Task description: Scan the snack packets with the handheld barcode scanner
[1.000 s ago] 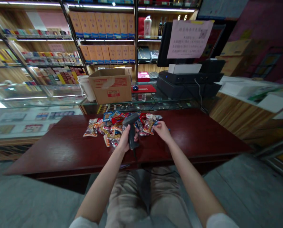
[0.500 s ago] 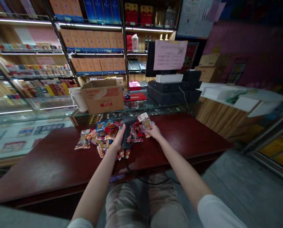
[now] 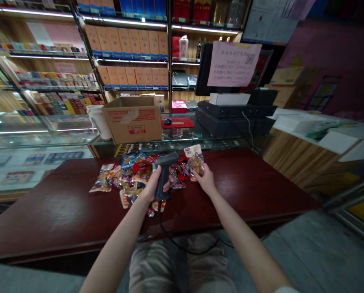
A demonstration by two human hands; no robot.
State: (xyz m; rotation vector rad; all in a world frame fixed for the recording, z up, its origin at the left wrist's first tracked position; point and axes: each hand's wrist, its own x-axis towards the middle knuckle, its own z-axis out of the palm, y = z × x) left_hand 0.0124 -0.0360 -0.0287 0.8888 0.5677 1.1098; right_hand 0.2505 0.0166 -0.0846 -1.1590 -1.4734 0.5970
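My left hand [image 3: 155,182] is closed round the handle of a black barcode scanner [image 3: 163,175], whose head points right toward a clear snack packet. A cable hangs from the handle's base. My right hand [image 3: 205,178] grips the lower right of that snack packet [image 3: 195,158], which has a white top and brownish contents; it is tilted up above the table. Behind and left of the scanner lies a pile of snack packets [image 3: 129,173] in clear, red, blue and orange wrapping, partly hidden by my left hand. A few red packets [image 3: 179,171] lie between the two hands.
The dark red wooden table [image 3: 62,211] spans the front. Beyond it, on a glass counter, stand an open cardboard box [image 3: 133,124], a white jug [image 3: 100,122], a mouse [image 3: 167,121] and a monitor [image 3: 204,71] with a pink notice. The scanner cable [image 3: 172,240] droops over the table edge.
The camera view has shifted a little. My right hand has raised the snack packet more upright, its white top facing me more. The scanner stays in my left hand beside it.
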